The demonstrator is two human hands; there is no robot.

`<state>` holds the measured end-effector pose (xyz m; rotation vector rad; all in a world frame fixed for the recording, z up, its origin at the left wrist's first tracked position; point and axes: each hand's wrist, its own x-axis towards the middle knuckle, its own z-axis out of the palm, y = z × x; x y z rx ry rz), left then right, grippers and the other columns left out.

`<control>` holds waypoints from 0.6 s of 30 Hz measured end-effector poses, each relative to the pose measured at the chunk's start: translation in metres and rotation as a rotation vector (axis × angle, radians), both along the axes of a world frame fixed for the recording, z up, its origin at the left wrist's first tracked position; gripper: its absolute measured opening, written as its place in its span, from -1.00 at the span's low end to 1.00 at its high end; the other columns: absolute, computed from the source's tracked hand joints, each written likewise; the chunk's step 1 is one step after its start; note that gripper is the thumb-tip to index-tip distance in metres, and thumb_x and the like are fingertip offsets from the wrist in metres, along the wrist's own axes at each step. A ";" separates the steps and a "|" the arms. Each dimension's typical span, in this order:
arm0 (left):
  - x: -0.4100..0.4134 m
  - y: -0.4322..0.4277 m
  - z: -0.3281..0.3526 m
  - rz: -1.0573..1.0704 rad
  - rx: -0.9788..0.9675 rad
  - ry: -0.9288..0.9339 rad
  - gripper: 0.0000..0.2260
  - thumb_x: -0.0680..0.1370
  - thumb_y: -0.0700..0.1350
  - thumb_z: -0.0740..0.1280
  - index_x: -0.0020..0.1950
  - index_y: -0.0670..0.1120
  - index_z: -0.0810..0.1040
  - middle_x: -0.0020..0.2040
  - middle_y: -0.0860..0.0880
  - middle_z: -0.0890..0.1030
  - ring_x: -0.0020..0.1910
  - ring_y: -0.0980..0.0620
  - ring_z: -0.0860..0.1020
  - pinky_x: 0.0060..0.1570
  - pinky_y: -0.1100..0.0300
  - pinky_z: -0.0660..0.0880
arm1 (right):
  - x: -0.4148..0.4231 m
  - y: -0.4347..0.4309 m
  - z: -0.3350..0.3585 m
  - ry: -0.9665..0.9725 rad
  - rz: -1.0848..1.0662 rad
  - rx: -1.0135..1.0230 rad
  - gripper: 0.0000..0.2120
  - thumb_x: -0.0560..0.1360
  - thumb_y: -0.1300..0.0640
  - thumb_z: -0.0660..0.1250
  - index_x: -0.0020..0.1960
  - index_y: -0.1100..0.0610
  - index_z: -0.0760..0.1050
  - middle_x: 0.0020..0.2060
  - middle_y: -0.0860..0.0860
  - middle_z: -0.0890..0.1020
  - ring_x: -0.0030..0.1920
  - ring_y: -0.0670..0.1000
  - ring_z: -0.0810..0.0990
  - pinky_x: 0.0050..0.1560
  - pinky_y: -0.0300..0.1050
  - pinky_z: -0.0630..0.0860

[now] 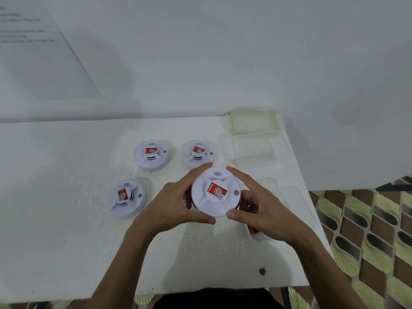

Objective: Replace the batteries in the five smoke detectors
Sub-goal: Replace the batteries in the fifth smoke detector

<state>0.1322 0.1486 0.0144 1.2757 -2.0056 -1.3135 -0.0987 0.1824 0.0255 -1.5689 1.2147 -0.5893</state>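
Observation:
I hold a round white smoke detector with a red label above the white table, face up. My left hand grips its left rim and my right hand grips its right rim. Three more white detectors lie face up on the table: one at the left, one at the back middle and one just behind my hands. Something red and white shows under the held detector, mostly hidden. A clear container with red items sits partly hidden beneath my right hand.
A clear plastic box stands at the back right of the table, its yellow-rimmed lid leaning behind it against the wall. The table's right edge drops to a patterned floor. A brown stain marks the front of the table.

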 end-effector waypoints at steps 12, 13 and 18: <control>-0.002 0.001 0.003 0.016 0.015 0.023 -0.18 0.23 0.21 0.54 0.35 0.48 0.14 0.21 0.49 0.42 0.21 0.39 0.43 0.05 0.51 0.42 | -0.001 0.000 -0.003 0.010 -0.004 -0.005 -0.20 0.48 0.08 0.45 0.50 -0.31 0.04 -0.06 -0.01 0.66 -0.23 -0.06 0.57 -0.10 -0.23 0.56; -0.002 0.002 0.004 0.018 0.021 0.026 -0.19 0.22 0.23 0.53 0.33 0.50 0.14 0.20 0.50 0.42 0.21 0.39 0.43 0.05 0.51 0.41 | -0.001 0.000 -0.004 0.014 -0.004 -0.006 -0.20 0.48 0.07 0.45 0.50 -0.31 0.04 -0.06 -0.01 0.66 -0.22 -0.06 0.57 -0.09 -0.23 0.57; -0.003 0.003 0.005 0.021 0.026 0.027 -0.21 0.21 0.25 0.51 0.30 0.54 0.13 0.20 0.52 0.41 0.21 0.41 0.42 0.04 0.52 0.41 | -0.001 0.000 -0.004 0.016 0.001 -0.011 -0.21 0.49 0.07 0.44 0.51 -0.29 0.04 -0.05 -0.02 0.67 -0.23 -0.09 0.57 -0.10 -0.25 0.56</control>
